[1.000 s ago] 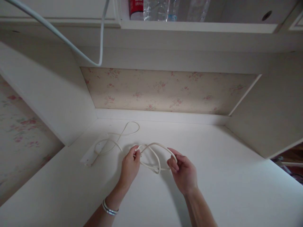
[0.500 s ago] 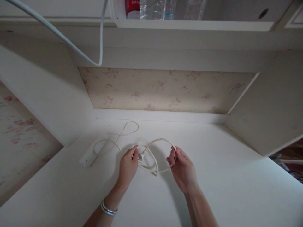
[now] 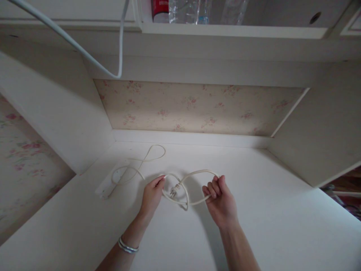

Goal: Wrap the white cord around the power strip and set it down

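A white power cord (image 3: 199, 172) is looped between my two hands above the white desktop. My left hand (image 3: 152, 194) pinches the cord at the left side of the loops. Fingers of my right hand (image 3: 221, 199) are curled round the cord at the right side. The plug (image 3: 175, 190), prongs pointing down and left, hangs among the loops between the hands, untouched by either. To the left, a white power strip (image 3: 111, 180) lies on the desktop, with thin cord (image 3: 155, 146) curled over and behind it.
Side panels flank the white desktop (image 3: 180, 241), and floral wallpaper (image 3: 191, 107) covers the back. Overhead, a shelf (image 3: 234, 31) holds clear plastic bottles (image 3: 183, 11) and a red container (image 3: 160, 9). A bent pale tube (image 3: 84, 52) hangs at upper left.
My right hand has moved slightly right, drawing its cord loop wider. The plug has come away from my left fingers and shifted right, its prongs now in view.
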Demonstrator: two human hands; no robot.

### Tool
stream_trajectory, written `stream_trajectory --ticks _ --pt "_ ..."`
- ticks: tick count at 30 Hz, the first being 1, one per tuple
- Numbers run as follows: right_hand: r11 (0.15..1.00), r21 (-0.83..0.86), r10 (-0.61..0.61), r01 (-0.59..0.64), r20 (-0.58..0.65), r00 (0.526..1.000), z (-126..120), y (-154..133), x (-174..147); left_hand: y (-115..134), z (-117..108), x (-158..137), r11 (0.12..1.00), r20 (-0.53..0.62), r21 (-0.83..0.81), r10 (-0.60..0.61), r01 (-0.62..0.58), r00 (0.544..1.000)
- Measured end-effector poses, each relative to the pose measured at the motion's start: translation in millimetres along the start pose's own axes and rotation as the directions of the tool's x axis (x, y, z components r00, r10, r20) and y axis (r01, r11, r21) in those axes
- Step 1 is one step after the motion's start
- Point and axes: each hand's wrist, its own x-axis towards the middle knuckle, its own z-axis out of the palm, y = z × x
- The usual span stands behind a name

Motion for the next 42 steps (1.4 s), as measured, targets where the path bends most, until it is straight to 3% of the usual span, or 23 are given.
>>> stream_trajectory --ticks 7,12,17,21,33,42 --pt "0.999 0.034 0.013 -0.015 0.06 0.998 2.9 -1.7 -2.7 -1.8 0.1 0.1 0.996 0.037 0.051 0.071 -0.073 0.997" --pt "0.995 -0.048 -0.09 0.089 -0.003 0.996 2.3 -3.9 2.5 0.2 -0.2 -1.8 0.994 0.096 0.054 0.088 -0.093 0.992" --pt "0.985 -0.019 -0.17 0.17 -0.017 0.985 -7.5 -2.7 10.3 -4.7 2.8 0.3 0.985 0.036 0.096 0.138 -0.141 0.99" --pt "0.986 0.07 -0.149 0.15 -0.016 0.989 -9.8 -0.2 12.2 -10.3 6.0 1.4 0.981 -0.012 0.093 0.171 -0.169 0.985" --pt "0.991 -0.005 -0.134 0.134 -0.043 0.99 -8.5 0.8 13.2 8.0 4.1 -8.1 0.974 -0.074 -0.143 0.169 -0.178 0.983" --pt "0.928 -0.358 -0.184 0.102 -0.203 0.962 -11.8 17.2 15.1 9.3 3.1 -9.2 0.952 -0.172 -0.232 0.162 -0.199 0.972"
